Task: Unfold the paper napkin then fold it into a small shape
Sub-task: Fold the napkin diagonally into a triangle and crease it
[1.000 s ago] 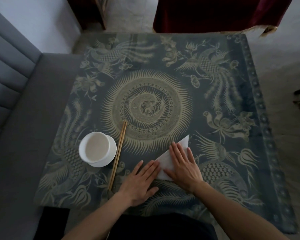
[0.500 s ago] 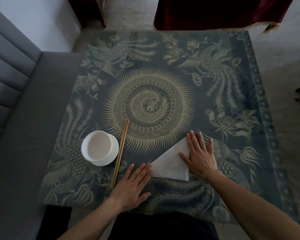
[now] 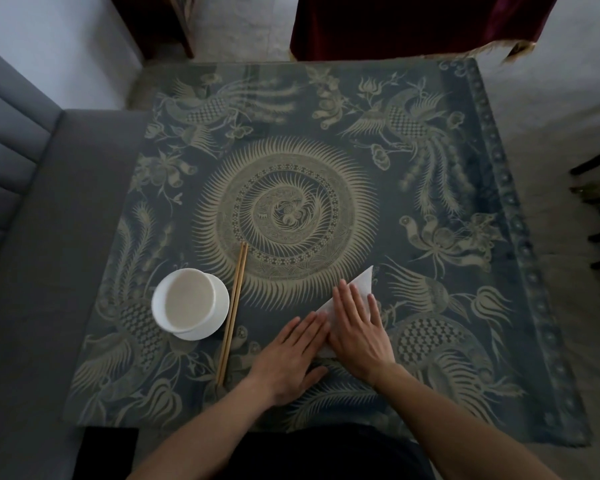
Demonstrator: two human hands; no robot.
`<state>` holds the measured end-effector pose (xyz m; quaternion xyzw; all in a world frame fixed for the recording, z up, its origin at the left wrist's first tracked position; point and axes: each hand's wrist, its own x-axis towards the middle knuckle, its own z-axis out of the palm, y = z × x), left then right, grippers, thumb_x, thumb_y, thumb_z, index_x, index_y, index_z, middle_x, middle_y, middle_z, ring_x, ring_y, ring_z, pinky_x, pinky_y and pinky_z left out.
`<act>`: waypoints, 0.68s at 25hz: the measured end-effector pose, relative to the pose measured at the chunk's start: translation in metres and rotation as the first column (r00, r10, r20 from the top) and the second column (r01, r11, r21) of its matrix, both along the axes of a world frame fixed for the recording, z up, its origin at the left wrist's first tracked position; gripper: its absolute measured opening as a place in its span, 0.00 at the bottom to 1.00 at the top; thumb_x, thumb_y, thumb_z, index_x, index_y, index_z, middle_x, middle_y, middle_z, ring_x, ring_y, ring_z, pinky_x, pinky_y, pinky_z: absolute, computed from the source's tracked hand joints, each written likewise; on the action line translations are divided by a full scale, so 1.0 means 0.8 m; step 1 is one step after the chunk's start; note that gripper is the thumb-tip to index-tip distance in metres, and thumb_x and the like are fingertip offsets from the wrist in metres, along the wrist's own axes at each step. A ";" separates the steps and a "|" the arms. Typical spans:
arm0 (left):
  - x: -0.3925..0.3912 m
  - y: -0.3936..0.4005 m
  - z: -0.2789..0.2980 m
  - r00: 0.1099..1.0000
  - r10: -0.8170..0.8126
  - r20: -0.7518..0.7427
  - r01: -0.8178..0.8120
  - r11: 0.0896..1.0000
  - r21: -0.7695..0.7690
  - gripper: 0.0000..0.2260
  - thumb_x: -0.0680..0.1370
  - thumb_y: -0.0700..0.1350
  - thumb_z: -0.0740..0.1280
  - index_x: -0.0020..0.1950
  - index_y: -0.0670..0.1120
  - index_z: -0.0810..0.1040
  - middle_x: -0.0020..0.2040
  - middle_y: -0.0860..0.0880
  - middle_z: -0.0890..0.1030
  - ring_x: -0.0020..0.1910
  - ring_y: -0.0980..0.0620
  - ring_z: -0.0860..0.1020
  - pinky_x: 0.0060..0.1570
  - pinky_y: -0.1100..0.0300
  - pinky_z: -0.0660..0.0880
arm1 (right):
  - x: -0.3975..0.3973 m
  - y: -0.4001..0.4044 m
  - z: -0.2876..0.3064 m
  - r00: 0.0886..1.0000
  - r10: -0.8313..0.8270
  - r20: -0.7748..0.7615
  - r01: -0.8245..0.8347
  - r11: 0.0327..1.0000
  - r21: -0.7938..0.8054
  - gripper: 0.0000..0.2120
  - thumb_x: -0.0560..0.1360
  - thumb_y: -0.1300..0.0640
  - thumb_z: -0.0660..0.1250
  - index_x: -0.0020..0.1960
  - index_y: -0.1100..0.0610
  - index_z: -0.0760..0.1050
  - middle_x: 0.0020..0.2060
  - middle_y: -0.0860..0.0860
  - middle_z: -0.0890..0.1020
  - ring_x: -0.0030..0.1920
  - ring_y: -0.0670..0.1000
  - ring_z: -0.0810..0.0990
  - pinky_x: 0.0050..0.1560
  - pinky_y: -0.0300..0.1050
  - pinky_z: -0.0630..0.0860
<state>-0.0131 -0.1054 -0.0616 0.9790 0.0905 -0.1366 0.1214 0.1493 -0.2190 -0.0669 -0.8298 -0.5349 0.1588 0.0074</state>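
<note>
1. The right hand (image 3: pixel 357 332) lies palm-down and flat, fingers (image 3: pixel 352 299) straight and close together, pressing on the white paper napkin folded into a triangle (image 3: pixel 363 284). Nothing is pinched.
2. The left hand (image 3: pixel 293 355) also lies flat, palm-down, fingers extended and only slightly parted, thumb out to the side. Its fingertips touch the right hand's edge at the napkin's near-left border; whether they rest on the paper or just beside it cannot be told.
3. The napkin sits under the right hand for most of its area. One pointed corner shows beyond the right fingertips, aimed away from the person and to the right. A thin strip of white also shows along the fingers' left side, and a small bit below the palm.
4. The napkin lies flat on the dark blue tablecloth with pale bird and sunburst patterns (image 3: pixel 430 150), in its near-right part, just outside the central sunburst.
5. Left of the hands, a pair of light wooden chopsticks (image 3: pixel 232 311) lies side by side, running away from the person.
6. Just beyond the chopsticks' left side stands a round white bowl (image 3: pixel 189 303), close to them.
7. A grey upholstered sofa (image 3: pixel 25 237) borders the table's left edge.
</note>
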 end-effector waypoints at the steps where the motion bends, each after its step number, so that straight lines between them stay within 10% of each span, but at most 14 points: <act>1: -0.002 0.000 -0.004 1.000 0.004 -0.009 -0.004 1.000 0.009 0.32 0.83 0.62 0.48 0.80 0.44 0.45 0.81 0.46 0.46 0.79 0.51 0.41 0.74 0.49 0.44 | 0.001 -0.004 -0.004 1.000 -0.020 0.001 0.020 0.999 -0.026 0.36 0.81 0.39 0.40 0.80 0.61 0.41 0.79 0.56 0.41 0.79 0.55 0.39 0.76 0.60 0.43; 17: -0.074 0.008 -0.007 0.999 0.022 -0.049 -0.017 0.995 0.095 0.32 0.82 0.61 0.51 0.79 0.43 0.56 0.80 0.44 0.56 0.79 0.48 0.51 0.70 0.40 0.53 | 0.053 -0.041 -0.006 0.994 -0.108 0.024 0.109 0.994 -0.031 0.48 0.74 0.24 0.51 0.81 0.56 0.44 0.80 0.51 0.50 0.79 0.55 0.47 0.74 0.70 0.43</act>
